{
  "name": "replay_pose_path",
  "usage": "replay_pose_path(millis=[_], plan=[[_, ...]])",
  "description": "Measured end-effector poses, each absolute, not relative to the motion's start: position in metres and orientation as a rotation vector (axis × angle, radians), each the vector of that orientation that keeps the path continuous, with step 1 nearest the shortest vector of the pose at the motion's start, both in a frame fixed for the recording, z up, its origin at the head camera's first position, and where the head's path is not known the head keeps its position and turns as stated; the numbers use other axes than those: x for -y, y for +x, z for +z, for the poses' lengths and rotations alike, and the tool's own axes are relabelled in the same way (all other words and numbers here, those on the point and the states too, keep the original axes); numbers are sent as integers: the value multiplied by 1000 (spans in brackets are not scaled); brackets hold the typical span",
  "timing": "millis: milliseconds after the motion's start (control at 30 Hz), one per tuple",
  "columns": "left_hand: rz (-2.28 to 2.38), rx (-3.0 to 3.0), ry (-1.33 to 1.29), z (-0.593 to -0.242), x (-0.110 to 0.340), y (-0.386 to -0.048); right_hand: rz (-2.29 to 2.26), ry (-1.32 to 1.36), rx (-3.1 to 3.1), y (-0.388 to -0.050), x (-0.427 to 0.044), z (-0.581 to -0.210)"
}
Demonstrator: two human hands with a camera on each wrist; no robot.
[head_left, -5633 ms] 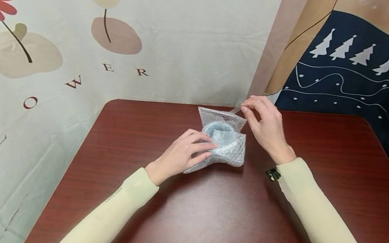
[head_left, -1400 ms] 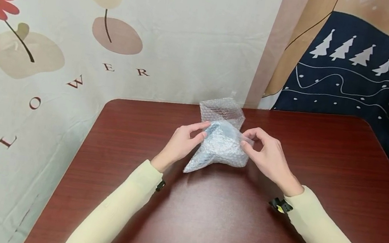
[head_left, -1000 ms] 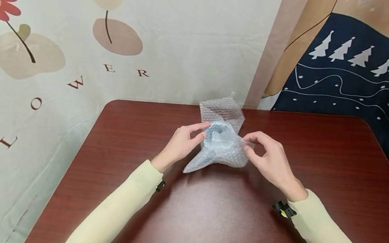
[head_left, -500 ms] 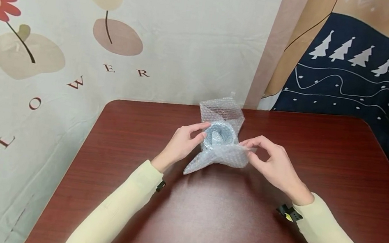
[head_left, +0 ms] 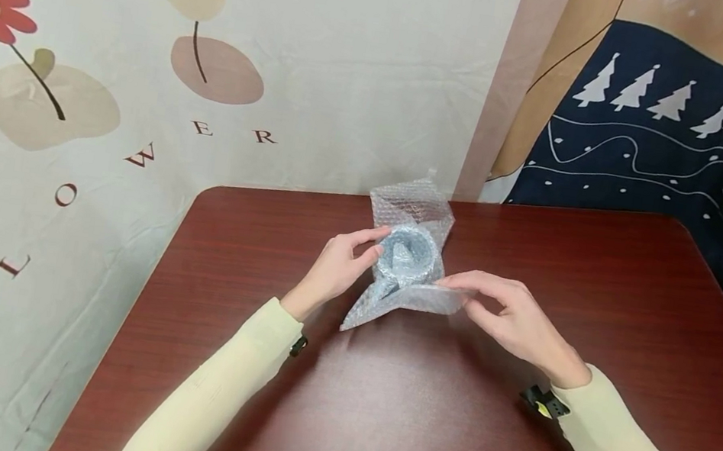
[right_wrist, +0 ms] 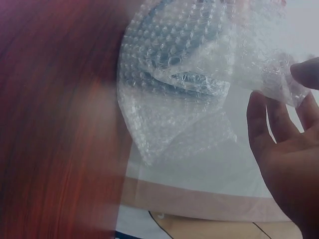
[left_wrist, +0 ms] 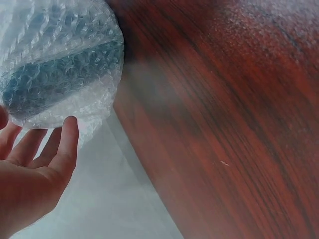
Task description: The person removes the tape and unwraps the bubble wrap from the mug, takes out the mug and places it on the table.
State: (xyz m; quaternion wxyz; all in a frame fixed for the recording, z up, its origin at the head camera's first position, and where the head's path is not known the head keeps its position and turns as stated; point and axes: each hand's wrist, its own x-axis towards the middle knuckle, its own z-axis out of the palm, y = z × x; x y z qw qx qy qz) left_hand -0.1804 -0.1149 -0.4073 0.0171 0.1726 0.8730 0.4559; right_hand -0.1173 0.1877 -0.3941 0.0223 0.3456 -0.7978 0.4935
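- Wrapped round object [head_left: 408, 251]: stands on the reddish-brown table [head_left: 389, 422], near its far edge, between both hands. Bluish, ring-like top faces up; contents unclear through the plastic.
- Left hand [head_left: 335, 274]: at the object's left side. Thumb and index finger are parted and curved against the wrapped side, steadying it; left wrist view shows the other fingers bent along the same surface.
- Right hand [head_left: 517, 323]: right of the object. Thumb and fingers nearly together, pinching the outer end of the near flap [head_left: 430, 299] of bubble wrap.
- Near flap: folded down on the near side, leaving the ring-like top uncovered; one pointed corner extends toward the near left.
- Rear flap [head_left: 414, 198]: bubble wrap spread behind the object, rising at the table's far edge, untouched by either hand.
- Both sleeves pale yellow-green; a small black device sits at each wrist.
- Background: pale printed cloth [head_left: 356, 63] with flowers and letters; navy cloth [head_left: 661, 164] with white trees at right.
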Motion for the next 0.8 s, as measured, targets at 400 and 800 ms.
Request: replay_pose_path(millis=[400, 800], plan=[[1427, -2714, 549, -409, 116, -180, 1499, 1260, 2461, -111, -190, -396], [1433, -2713, 559, -409, 116, -180, 1377, 1409, 2427, -106, -189, -399]])
